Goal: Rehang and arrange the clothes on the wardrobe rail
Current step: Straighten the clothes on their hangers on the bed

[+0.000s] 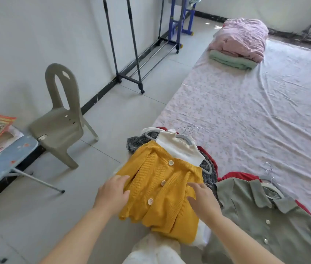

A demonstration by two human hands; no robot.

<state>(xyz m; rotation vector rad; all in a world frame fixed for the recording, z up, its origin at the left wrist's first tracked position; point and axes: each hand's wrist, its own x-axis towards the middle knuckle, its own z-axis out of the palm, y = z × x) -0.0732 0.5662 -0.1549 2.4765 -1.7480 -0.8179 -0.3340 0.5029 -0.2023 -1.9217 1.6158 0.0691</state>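
One chair (61, 121), one rack (130, 78), two hands (112, 193) (205, 201)

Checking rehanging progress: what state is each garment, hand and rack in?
Mustard ribbed cardigan: buttoned, lying on clothes pile.
Olive collared shirt: on white hanger, lying on bed.
Black wheeled garment rack: upright, visible part bare.
Left hand: fingers straight, resting on cardigan.
Right hand: fingers spread, touching cardigan.
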